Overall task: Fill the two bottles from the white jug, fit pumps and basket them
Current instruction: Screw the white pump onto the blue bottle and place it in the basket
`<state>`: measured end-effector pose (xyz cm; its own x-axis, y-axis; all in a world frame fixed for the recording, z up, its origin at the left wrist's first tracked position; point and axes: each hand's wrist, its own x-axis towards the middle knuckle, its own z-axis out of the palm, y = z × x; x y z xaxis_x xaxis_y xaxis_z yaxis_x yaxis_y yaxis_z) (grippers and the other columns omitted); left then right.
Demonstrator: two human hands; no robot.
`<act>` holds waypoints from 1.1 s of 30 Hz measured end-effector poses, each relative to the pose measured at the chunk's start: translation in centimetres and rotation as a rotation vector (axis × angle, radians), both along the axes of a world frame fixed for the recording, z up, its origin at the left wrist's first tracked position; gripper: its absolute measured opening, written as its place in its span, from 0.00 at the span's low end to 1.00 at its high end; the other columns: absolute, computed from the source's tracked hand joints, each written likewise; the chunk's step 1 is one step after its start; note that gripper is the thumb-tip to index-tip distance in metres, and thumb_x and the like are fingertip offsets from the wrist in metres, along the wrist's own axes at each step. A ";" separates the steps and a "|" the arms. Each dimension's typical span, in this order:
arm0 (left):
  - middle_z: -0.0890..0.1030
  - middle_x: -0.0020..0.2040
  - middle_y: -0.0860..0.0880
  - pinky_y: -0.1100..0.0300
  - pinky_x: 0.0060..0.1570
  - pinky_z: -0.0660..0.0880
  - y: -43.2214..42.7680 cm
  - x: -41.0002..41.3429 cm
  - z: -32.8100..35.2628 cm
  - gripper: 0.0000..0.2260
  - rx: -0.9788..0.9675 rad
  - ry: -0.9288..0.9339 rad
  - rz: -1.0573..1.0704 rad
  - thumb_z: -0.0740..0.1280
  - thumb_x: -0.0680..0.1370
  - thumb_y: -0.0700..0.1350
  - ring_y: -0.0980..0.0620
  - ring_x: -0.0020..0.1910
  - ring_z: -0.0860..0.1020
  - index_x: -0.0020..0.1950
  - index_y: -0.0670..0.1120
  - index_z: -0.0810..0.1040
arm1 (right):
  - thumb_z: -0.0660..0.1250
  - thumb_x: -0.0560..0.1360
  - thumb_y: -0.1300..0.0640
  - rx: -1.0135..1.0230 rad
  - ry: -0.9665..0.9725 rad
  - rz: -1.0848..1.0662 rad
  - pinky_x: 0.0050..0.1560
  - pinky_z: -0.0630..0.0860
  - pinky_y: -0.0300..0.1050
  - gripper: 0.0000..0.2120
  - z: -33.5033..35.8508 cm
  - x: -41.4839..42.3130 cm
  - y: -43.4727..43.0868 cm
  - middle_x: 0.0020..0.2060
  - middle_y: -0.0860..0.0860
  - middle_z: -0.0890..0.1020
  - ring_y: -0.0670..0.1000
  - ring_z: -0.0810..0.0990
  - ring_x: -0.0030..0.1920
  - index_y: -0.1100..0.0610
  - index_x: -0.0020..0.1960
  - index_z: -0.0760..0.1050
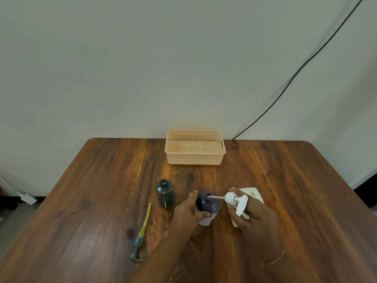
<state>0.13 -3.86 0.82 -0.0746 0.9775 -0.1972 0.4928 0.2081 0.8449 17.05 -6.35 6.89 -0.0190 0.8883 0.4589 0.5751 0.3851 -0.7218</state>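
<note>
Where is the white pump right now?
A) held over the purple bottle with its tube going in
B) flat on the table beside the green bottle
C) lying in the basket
A: the right hand holds the white pump, and its tube tip sits in the mouth of the purple bottle, which the left hand steadies.

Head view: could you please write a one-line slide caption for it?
Left hand steadies the purple bottle while the right hand feeds in the white pump; basket empty.
</note>
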 end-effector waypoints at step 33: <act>0.78 0.63 0.49 0.69 0.52 0.69 1.1 0.6 0.1 0.29 0.019 0.074 -0.031 0.72 0.69 0.44 0.53 0.59 0.76 0.69 0.49 0.68 | 0.64 0.73 0.68 -0.482 0.088 -0.082 0.57 0.68 0.34 0.21 -5.7 -5.1 4.0 0.55 0.51 0.80 0.50 0.76 0.58 0.58 0.64 0.71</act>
